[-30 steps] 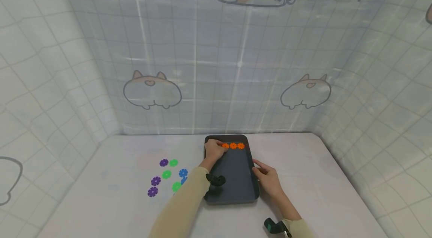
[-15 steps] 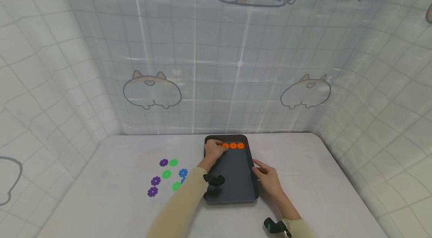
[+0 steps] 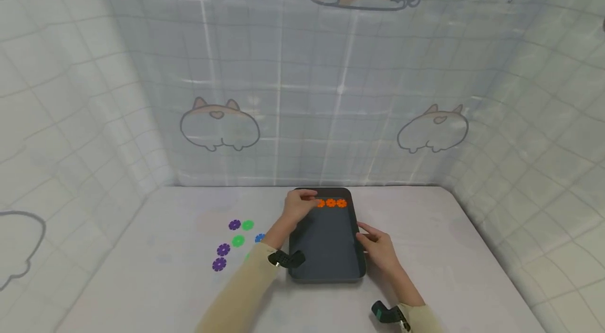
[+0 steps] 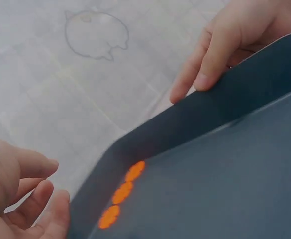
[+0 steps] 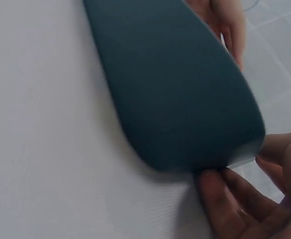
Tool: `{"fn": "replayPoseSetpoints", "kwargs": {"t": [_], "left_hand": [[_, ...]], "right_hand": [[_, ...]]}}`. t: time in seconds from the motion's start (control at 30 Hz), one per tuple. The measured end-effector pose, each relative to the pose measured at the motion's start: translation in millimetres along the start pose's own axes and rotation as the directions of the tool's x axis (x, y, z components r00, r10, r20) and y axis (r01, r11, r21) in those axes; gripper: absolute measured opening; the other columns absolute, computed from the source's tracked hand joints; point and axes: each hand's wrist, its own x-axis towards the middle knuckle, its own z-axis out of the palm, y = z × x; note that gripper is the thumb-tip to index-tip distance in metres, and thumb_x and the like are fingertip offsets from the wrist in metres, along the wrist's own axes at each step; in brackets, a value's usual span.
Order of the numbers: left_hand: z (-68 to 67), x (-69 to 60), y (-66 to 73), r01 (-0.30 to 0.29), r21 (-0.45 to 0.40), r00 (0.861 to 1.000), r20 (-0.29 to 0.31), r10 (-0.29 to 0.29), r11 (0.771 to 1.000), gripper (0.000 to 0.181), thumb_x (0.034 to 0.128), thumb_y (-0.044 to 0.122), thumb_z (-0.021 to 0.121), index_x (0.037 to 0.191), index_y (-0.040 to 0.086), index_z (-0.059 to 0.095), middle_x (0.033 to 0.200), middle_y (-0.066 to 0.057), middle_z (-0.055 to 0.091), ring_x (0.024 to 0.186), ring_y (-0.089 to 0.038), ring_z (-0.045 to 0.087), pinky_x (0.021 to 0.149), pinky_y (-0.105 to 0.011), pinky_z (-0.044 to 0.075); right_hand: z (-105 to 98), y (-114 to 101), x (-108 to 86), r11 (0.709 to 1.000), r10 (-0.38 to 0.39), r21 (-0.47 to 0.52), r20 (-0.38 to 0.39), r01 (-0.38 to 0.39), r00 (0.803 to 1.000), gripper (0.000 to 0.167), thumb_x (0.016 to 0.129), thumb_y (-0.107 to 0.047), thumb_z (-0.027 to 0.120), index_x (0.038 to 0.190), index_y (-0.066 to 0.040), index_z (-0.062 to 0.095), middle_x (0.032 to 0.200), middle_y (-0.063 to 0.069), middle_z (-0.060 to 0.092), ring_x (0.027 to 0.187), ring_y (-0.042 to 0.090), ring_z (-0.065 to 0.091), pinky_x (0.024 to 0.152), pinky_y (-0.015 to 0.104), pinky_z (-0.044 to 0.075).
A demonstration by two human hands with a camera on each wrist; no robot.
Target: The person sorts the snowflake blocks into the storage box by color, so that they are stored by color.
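A dark grey rectangular tray (image 3: pixel 326 249) lies on the white table. Along its far end sits a row of orange notched plastic discs (image 3: pixel 331 203), three of them showing. My left hand (image 3: pixel 296 208) hovers by the tray's far left corner, partly hiding that end; in the left wrist view its fingers (image 4: pixel 58 214) are loosely bent with nothing visible between them. At the tray's right side, my right hand (image 3: pixel 382 253) holds the rim, thumb and fingers on either side of the wall (image 5: pixel 175 84) in the right wrist view.
Left of the tray lie loose discs: several purple (image 3: pixel 223 250), green (image 3: pixel 238 241) and a blue one (image 3: pixel 260 238), partly behind my left sleeve (image 3: pixel 241 291). A patterned curtain (image 3: pixel 302 133) stands behind the table. Each wrist carries a black camera mount (image 3: pixel 286 259).
My left hand has lifted and drawn back a little to the left from the row of orange discs. The right hand keeps its hold on the tray. The head view has shifted slightly.
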Motion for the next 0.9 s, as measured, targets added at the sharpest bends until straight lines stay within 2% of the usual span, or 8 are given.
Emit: {"fn": "replayPoseSetpoints", "kwargs": {"t": [0.1, 0.23, 0.5, 0.7, 0.9], "left_hand": [[-11.6, -8.4, 5.0, -0.046, 0.03, 0.999, 0.023, 0.045, 0.998, 0.027, 0.0902, 0.013, 0.07, 0.115, 0.004, 0.07, 0.107, -0.011, 0.066, 0.094, -0.023, 0.063, 0.079, -0.037, 0.054], [-30.5, -22.2, 6.2, -0.078, 0.063, 0.997, 0.024, 0.077, 0.995, 0.022, 0.0908, 0.013, 0.069, 0.112, 0.007, 0.072, 0.101, -0.007, 0.066, 0.093, -0.023, 0.062, 0.077, -0.037, 0.054], [-70.4, -49.5, -5.8, -0.095, 0.15, 0.995, -0.019, 0.099, 0.984, 0.02, 0.0895, 0.01, 0.07, 0.108, 0.005, 0.073, 0.095, -0.004, 0.068, 0.087, -0.022, 0.064, 0.072, -0.034, 0.054], [-104.2, -71.7, -17.0, -0.054, 0.244, 0.996, -0.062, 0.071, 0.968, 0.02, 0.0892, 0.009, 0.07, 0.108, 0.004, 0.073, 0.092, -0.004, 0.067, 0.084, -0.02, 0.064, 0.071, -0.033, 0.054], [-142.6, -91.0, -37.4, -0.035, 0.331, 0.993, -0.099, 0.071, 0.943, 0.023, 0.0906, 0.01, 0.068, 0.112, 0.001, 0.07, 0.097, -0.005, 0.067, 0.088, -0.021, 0.063, 0.073, -0.03, 0.054]], "right_hand": [[-2, -3, 0.3, 1.0, 0.02, 0.019, 0.014, -0.021, 1.0, 0.042, 0.092, -0.013, 0.067, 0.133, -0.006, 0.06, 0.113, 0.023, 0.065, 0.087, 0.029, 0.069, 0.074, 0.04, 0.057], [-3, -7, -1.3, 0.998, 0.044, 0.053, 0.036, -0.046, 0.998, 0.044, 0.092, -0.011, 0.067, 0.134, -0.005, 0.058, 0.116, 0.025, 0.064, 0.089, 0.03, 0.068, 0.074, 0.042, 0.057], [-3, -6, -5.9, 0.994, 0.083, 0.062, 0.039, -0.085, 0.996, 0.045, 0.091, -0.012, 0.068, 0.135, -0.007, 0.058, 0.116, 0.023, 0.064, 0.088, 0.028, 0.068, 0.071, 0.04, 0.057], [-2, -4, -4.7, 0.993, 0.093, 0.068, 0.034, -0.095, 0.995, 0.045, 0.091, -0.011, 0.066, 0.135, -0.008, 0.058, 0.114, 0.021, 0.065, 0.087, 0.028, 0.069, 0.069, 0.038, 0.057], [-1, -6, -6.1, 0.994, 0.091, 0.063, 0.038, -0.093, 0.995, 0.044, 0.092, -0.011, 0.065, 0.136, -0.007, 0.058, 0.115, 0.022, 0.064, 0.089, 0.028, 0.068, 0.069, 0.039, 0.057]]}}
